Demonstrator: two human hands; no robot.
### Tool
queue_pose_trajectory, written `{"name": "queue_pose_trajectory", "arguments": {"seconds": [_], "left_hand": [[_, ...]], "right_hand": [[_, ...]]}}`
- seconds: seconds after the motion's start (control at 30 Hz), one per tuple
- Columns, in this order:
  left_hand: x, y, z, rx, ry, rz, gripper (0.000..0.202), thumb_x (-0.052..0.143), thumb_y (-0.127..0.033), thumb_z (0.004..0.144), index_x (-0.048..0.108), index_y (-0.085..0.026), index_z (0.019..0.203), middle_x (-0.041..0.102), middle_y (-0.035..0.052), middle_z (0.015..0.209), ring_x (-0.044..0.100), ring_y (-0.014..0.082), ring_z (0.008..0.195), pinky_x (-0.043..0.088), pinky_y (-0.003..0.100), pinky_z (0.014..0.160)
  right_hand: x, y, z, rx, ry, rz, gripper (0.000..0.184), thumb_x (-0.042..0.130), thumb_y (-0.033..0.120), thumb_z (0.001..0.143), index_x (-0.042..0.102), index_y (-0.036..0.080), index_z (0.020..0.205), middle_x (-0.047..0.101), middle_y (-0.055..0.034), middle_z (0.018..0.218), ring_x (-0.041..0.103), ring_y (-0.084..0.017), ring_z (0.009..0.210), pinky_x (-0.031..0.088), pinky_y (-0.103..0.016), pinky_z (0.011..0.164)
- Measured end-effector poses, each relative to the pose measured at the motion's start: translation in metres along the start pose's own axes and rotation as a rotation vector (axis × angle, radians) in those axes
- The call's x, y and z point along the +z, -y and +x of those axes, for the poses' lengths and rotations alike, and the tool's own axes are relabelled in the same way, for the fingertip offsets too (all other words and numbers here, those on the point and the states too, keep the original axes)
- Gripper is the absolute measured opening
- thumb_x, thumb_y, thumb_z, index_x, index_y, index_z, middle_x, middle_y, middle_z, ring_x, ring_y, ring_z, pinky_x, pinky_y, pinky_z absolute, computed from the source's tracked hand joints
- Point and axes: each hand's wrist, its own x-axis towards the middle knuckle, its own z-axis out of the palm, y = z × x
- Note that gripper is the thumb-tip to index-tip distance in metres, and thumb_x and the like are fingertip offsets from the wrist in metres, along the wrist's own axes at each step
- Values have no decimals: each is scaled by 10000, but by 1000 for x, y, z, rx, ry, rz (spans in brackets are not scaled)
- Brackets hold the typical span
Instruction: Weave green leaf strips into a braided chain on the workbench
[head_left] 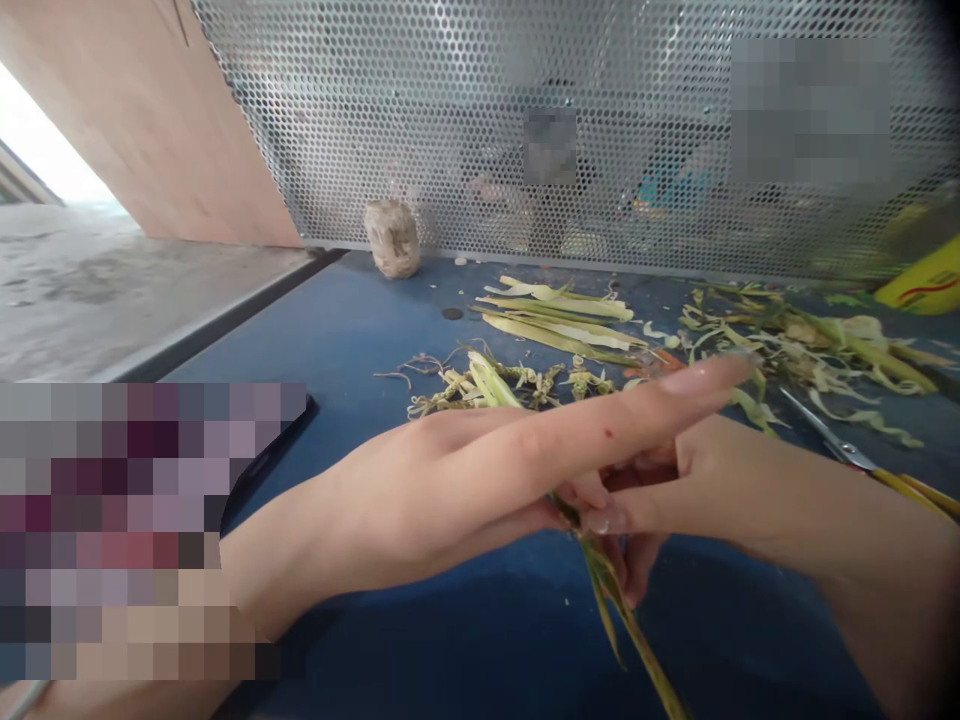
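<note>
My left hand reaches across the middle with its index finger stretched out to the right. Its other fingers, partly hidden, close on a leaf strip. My right hand pinches the same strip between thumb and fingers, touching the left fingertips. From the pinch the strip's narrow ends hang toward the lower right. Behind the hands lie a pale green stalk piece and several small knotted leaf pieces. Farther back rests a bundle of flat green leaf strips.
Scissors with yellow handles lie open at right, beside a heap of curled leaf scraps. A yellow packet is at the right edge. A wrapped cylinder stands before the perforated metal panel. The tabletop is blue.
</note>
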Motion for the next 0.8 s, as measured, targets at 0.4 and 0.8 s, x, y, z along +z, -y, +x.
{"name": "queue_pose_trajectory", "arguments": {"seconds": [0.4,0.8], "left_hand": [[5,-5,6,155,30,93,793,477,-35,785,122,-482,1335,613,-106,782,634,64,725,502,179,733],[8,-10,-3,-6,-94,77,245,460,-199,842,647,-280,980,659,-33,807,630,95,707,504,161,623]], "right_hand": [[-8,-7,3,-9,74,-87,166,655,294,732,617,133,744,659,-13,666,654,-128,614,554,-218,581],[-1,1,-7,-25,31,-3,132,666,308,691,617,186,675,631,31,561,644,-130,570,540,-239,576]]}}
